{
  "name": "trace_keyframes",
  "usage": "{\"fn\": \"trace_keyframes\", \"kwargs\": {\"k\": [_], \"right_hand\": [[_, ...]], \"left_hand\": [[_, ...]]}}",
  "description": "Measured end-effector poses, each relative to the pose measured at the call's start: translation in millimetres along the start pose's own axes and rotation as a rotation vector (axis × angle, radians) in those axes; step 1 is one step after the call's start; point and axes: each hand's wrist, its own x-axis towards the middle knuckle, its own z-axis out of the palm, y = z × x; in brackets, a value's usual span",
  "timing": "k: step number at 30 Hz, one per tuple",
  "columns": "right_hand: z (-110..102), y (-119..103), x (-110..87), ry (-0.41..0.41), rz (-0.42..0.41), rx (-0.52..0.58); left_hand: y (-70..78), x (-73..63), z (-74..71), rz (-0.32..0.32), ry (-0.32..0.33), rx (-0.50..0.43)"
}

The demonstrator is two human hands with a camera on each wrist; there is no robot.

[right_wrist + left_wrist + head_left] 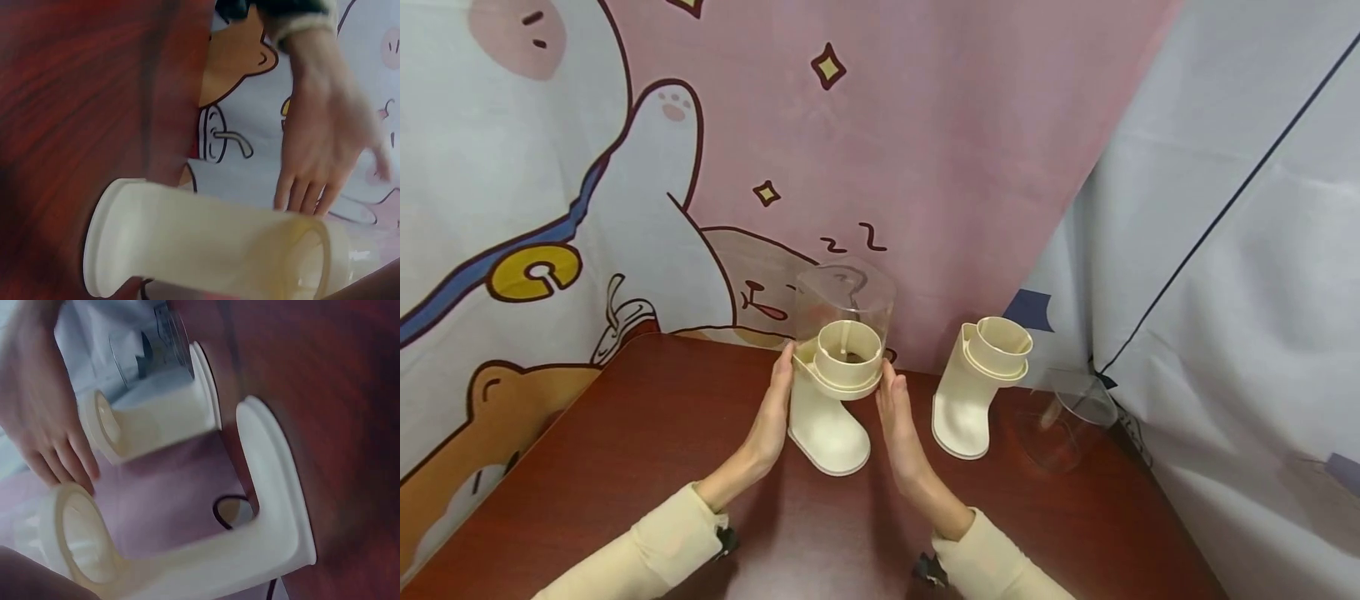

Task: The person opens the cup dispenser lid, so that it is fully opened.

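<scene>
A cream boot-shaped stand (831, 433) with a round collar on top stands upright on the table between my hands. A clear cylinder (846, 287) rises from that collar. My left hand (767, 421) lies along the collar's left side with straight fingers, fingertips right at its edge. On the opposite side is my right hand (901, 429), its fingers extended and fingertips at the collar's right rim. The left wrist view shows the right hand (47, 406) beyond the collar; in the right wrist view the left hand (325, 119) appears flat, palm facing the stand.
To the right stands a second cream boot-shaped stand (966, 404), its round collar uncovered. Beside it, near the table's right edge, is another clear cylinder (1067, 425). A printed cartoon curtain (940, 167) hangs behind the dark red-brown table (647, 433).
</scene>
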Motion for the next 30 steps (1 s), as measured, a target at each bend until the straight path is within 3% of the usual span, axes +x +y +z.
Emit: {"fn": "trace_keyframes", "kwargs": {"k": [8, 11, 14, 18, 21, 26, 30], "right_hand": [[-15.3, 4.5, 14.0, 0.035, 0.013, -0.001], [-16.8, 3.3, 14.2, 0.063, -0.022, 0.003], [-15.3, 2.3, 9.2, 0.108, -0.065, -0.007], [-11.0, 3.2, 1.4, 0.139, -0.086, -0.071], [-9.6, 4.7, 1.6, 0.136, -0.075, -0.109], [-13.8, 5.2, 12.2, 0.157, -0.077, -0.085], [-22.0, 2.4, 27.6, 0.127, -0.144, -0.041]], "left_hand": [[11.3, -26.3, 14.7, 0.038, 0.004, -0.022], [10.0, -19.6, 15.4, 0.044, 0.039, -0.019], [2.9, -3.7, 12.9, 0.034, 0.053, -0.019], [-7.5, 10.3, 11.3, -0.017, 0.021, -0.018], [-11.6, 11.4, 13.4, -0.051, 0.002, -0.017], [-14.4, 9.1, 15.1, -0.028, -0.040, -0.016], [-27.1, 14.8, 2.3, -0.021, -0.101, -0.023]]}}
